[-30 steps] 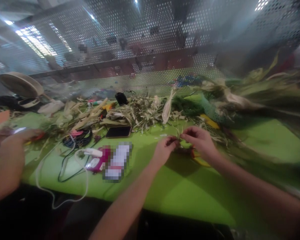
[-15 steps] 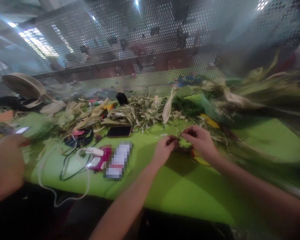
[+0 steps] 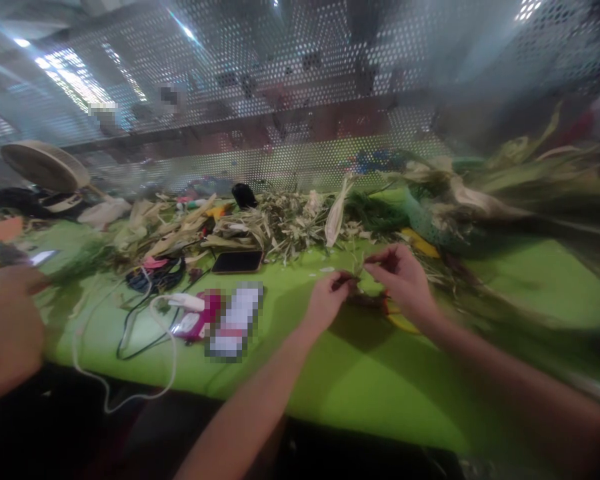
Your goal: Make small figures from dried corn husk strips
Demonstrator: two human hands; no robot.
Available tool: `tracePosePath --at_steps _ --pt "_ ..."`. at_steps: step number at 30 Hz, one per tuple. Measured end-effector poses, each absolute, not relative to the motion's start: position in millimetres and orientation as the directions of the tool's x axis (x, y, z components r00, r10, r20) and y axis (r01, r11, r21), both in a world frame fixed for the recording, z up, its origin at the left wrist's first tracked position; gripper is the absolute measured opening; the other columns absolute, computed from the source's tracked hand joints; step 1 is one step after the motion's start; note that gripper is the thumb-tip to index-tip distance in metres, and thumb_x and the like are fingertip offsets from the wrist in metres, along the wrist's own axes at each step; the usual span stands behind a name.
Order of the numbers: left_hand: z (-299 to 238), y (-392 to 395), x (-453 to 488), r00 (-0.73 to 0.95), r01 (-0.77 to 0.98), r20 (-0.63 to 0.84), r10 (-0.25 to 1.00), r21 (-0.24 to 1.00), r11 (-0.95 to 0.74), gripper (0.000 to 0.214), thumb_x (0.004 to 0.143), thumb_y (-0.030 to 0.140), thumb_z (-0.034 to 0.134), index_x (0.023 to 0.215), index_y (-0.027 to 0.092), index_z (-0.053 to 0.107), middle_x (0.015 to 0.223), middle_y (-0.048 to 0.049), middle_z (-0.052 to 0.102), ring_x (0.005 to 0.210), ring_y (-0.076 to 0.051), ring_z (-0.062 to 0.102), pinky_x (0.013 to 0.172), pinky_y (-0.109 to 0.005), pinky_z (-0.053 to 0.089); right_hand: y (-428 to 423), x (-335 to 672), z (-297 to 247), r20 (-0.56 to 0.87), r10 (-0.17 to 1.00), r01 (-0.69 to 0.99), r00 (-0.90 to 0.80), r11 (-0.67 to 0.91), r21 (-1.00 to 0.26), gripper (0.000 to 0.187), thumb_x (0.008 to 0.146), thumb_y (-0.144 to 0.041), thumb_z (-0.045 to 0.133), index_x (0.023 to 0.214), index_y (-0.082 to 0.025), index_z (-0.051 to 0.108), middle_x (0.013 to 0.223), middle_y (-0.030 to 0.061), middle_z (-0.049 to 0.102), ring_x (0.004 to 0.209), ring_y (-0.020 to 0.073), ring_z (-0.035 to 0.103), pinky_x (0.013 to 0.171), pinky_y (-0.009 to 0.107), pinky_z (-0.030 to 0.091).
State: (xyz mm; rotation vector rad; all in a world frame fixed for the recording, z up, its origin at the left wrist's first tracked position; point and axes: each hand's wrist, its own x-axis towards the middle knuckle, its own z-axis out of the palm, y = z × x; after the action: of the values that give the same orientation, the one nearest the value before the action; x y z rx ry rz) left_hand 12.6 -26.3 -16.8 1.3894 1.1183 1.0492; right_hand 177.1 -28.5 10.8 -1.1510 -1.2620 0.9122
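My left hand (image 3: 329,299) is closed in a pinch on thin plant strands (image 3: 359,255), which look like strips of dry husk or grass. Close beside it, my right hand (image 3: 400,275) pinches the same bundle between thumb and fingertips. The strands stick up between the two hands, and their lower ends are hidden by my fingers. Just under the hands lies a dark brown object (image 3: 367,300) whose kind I cannot make out. A yellow curved item (image 3: 404,323) shows partly beneath my right wrist.
Dried husks (image 3: 295,220) pile along the back of the green table (image 3: 370,393). A black phone (image 3: 238,261), a pixelated phone (image 3: 235,321) and a white cable (image 3: 174,360) lie left. A teal basket (image 3: 425,217) stands right. Another person's arm (image 3: 10,327) reaches in at far left.
My right hand has drawn slightly up and away from my left, so more of the strands shows between them. My left hand stays almost in place.
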Motion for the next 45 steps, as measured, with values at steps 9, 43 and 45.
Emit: tracePosePath --at_steps 9,43,45 --pt "-19 -25 11 0.215 0.113 0.061 0.975 0.99 -0.087 0.014 0.08 0.03 0.065 0.082 0.016 0.066 0.079 -0.0022 0.067 0.072 -0.014 0.057 0.07 -0.026 0.043 -25 177 8 0.147 0.989 0.078 0.015 0.145 -0.986 0.025 0.069 -0.035 0.075 0.086 -0.019 0.065 0.079 0.0019 0.066 0.07 0.0154 0.059 0.066 0.029 0.049" --pt "-26 -23 13 0.202 -0.256 -0.136 0.97 0.948 0.186 0.03 0.071 0.04 0.075 0.081 0.014 0.062 0.067 0.0015 0.059 0.06 -0.008 0.051 0.059 -0.021 0.037 -33 181 7 0.381 0.914 0.5 -0.136 0.396 -0.77 0.014 0.088 -0.031 0.059 0.085 -0.019 0.064 0.078 0.0028 0.067 0.071 0.016 0.06 0.065 0.026 0.045" --pt "-25 -22 12 0.208 -0.328 -0.163 0.964 0.917 0.226 0.031 0.07 0.039 0.076 0.081 0.014 0.062 0.067 0.0015 0.058 0.059 -0.008 0.051 0.059 -0.021 0.037 -32 182 6 0.393 0.895 0.559 -0.213 0.441 -0.702 0.013 0.089 -0.029 0.056 0.087 -0.019 0.064 0.08 0.0032 0.067 0.072 0.0164 0.061 0.066 0.026 0.044"
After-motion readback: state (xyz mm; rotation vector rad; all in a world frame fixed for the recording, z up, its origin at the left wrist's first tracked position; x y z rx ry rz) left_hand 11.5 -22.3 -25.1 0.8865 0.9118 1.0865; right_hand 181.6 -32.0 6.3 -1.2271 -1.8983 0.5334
